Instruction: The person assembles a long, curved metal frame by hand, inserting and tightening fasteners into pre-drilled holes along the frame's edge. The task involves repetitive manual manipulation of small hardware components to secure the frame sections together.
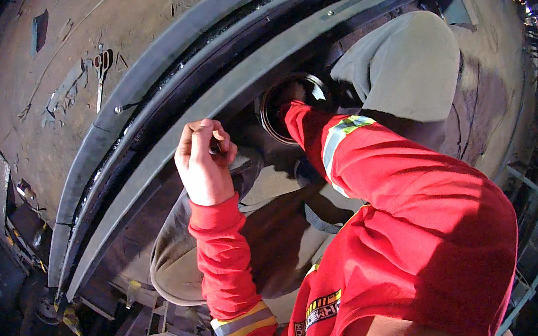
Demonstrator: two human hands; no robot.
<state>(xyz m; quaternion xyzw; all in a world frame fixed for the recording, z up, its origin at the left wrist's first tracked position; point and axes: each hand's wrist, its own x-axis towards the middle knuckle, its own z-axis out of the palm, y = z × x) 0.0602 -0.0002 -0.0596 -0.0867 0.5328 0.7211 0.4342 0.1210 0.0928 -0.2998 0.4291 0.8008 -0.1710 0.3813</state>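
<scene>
The right hand, grip hidden, reaches inside the dark, round, shiny-rimmed container, mid-frame. The left hand, leftward, curls; contents unclear.

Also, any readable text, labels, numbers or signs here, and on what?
Yellow, black and white patch on the red garment: large lettering, wording withheld.
Small dark tag beside it: pale marks, too small to read.
No other legible text.

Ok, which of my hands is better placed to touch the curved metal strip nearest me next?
Probably your left hand: it is curled close beside the curved metal strip. Your right hand is partly hidden inside a dark, round-rimmed container. I can't tell whether either holds anything.
</scene>
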